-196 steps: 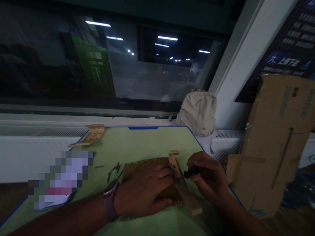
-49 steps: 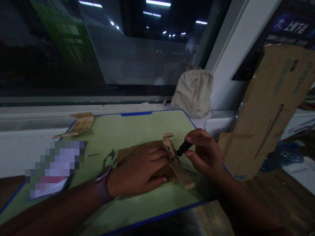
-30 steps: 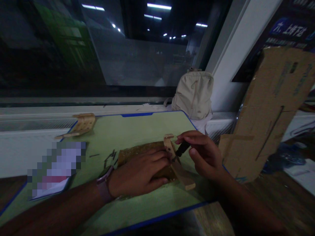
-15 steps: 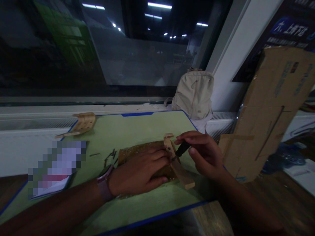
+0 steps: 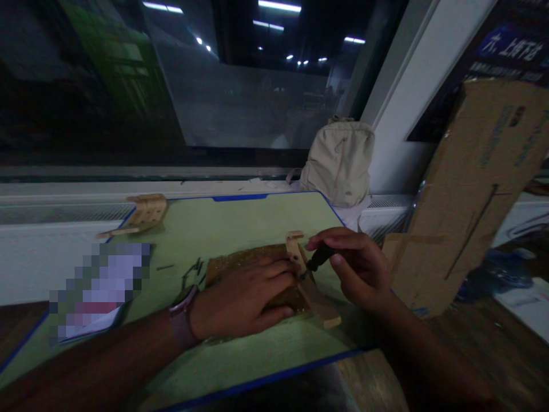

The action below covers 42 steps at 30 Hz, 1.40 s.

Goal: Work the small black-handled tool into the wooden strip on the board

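Note:
My left hand (image 5: 246,297) lies flat with its fingers stretched out over a brown, glossy flat piece (image 5: 227,263), its fingertips at the edge of a curved wooden part (image 5: 323,306). That wooden part has holes and stands against the right end of the brown piece. My right hand (image 5: 362,266) is closed around the black handle of a screwdriver (image 5: 321,257). The tool slants down and left, its tip at the wooden part near my left fingertips. Exactly where the tip meets the wood is too dark to tell.
Several dark screws (image 5: 191,274) lie left of the brown piece on the green tabletop (image 5: 193,223). Another wooden part with holes (image 5: 148,214) sits at the back left corner, above a blurred packet (image 5: 107,286). A backpack (image 5: 338,163) and a large cardboard sheet (image 5: 476,189) stand beyond.
My right hand's grip on the screwdriver has shifted very slightly, and the handle leans a little lower. My left hand and the wooden part stay in place.

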{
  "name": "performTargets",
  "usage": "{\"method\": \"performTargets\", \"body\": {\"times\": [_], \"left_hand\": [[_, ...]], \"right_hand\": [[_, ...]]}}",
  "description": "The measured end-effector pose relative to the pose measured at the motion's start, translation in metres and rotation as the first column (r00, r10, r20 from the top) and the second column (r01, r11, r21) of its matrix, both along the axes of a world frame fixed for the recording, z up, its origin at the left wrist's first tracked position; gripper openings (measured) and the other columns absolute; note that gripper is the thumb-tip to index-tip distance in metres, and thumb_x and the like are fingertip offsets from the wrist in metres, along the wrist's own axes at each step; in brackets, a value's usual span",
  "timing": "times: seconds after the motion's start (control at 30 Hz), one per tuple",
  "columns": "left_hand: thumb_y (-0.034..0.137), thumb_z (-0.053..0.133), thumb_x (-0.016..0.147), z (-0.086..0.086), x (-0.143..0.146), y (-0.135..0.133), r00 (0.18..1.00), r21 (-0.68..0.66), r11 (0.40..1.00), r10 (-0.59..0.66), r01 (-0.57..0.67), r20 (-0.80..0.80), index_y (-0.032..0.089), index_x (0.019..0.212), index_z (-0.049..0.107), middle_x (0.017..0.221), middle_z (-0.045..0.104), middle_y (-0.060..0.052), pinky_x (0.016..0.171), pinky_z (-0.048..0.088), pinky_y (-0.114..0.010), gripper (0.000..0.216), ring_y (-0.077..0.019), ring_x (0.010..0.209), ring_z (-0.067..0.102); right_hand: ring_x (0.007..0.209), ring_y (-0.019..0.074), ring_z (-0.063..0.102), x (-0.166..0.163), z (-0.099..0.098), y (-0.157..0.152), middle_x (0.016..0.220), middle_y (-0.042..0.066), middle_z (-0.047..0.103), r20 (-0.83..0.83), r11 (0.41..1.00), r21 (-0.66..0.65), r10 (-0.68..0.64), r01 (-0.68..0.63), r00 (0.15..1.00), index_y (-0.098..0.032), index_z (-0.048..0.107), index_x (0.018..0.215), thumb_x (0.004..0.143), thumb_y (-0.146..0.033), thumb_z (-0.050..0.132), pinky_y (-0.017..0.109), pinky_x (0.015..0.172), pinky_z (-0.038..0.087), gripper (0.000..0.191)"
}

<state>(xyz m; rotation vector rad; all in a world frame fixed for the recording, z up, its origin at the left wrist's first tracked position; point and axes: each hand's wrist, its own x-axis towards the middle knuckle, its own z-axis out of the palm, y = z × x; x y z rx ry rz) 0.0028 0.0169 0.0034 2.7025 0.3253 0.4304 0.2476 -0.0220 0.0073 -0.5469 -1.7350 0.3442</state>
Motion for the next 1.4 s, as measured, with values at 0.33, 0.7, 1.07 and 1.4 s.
{"method": "performTargets", "body": {"times": [0.33, 0.7, 1.07, 1.4], "left_hand": [[0.033, 0.070, 0.107, -0.002, 0.000, 0.001, 1.000, -0.001, 1.000, -0.003, 0.003, 0.018, 0.014, 0.140, 0.062, 0.148, 0.065, -0.018, 0.126, 0.045, -0.055, 0.039, -0.0366, 0.146, 0.056], [0.035, 0.066, 0.109, -0.002, 0.000, 0.001, 1.000, 0.005, 1.000, -0.009, 0.009, 0.027, 0.015, 0.139, 0.062, 0.146, 0.066, -0.019, 0.125, 0.046, -0.057, 0.036, -0.0370, 0.145, 0.057], [0.033, 0.069, 0.108, -0.001, -0.001, 0.001, 1.000, -0.010, 1.000, 0.003, -0.003, 0.003, 0.016, 0.143, 0.059, 0.150, 0.065, -0.017, 0.126, 0.045, -0.054, 0.040, -0.0353, 0.147, 0.055], [0.033, 0.070, 0.107, 0.000, 0.000, -0.001, 1.000, -0.010, 1.000, 0.005, -0.005, -0.007, 0.013, 0.141, 0.062, 0.150, 0.064, -0.018, 0.127, 0.044, -0.054, 0.040, -0.0360, 0.146, 0.056]], "right_hand": [[0.089, 0.0250, 0.073, 0.006, -0.004, 0.004, 0.103, 0.008, 0.073, 0.051, 0.972, 0.168, -0.174, 0.163, 0.983, -0.029, 0.073, 0.130, 0.099, -0.031, 0.075, 0.041, 0.071, 0.062, 0.031], [0.080, 0.0200, 0.068, 0.004, -0.006, 0.007, 0.094, 0.003, 0.069, 0.021, 0.972, 0.182, -0.154, 0.148, 0.988, -0.031, 0.071, 0.131, 0.093, -0.020, 0.083, 0.033, 0.065, 0.057, 0.042], [0.086, 0.0208, 0.075, 0.001, -0.002, 0.002, 0.098, 0.005, 0.076, -0.042, 1.000, 0.006, 0.013, -0.013, 0.999, -0.029, 0.069, 0.125, 0.098, -0.016, 0.077, 0.033, 0.067, 0.062, 0.031], [0.102, 0.0241, 0.079, 0.001, 0.001, -0.003, 0.112, 0.009, 0.080, -0.006, 0.992, -0.078, 0.098, -0.098, 0.995, -0.030, 0.068, 0.132, 0.109, -0.027, 0.061, 0.042, 0.081, 0.067, 0.024]]}}
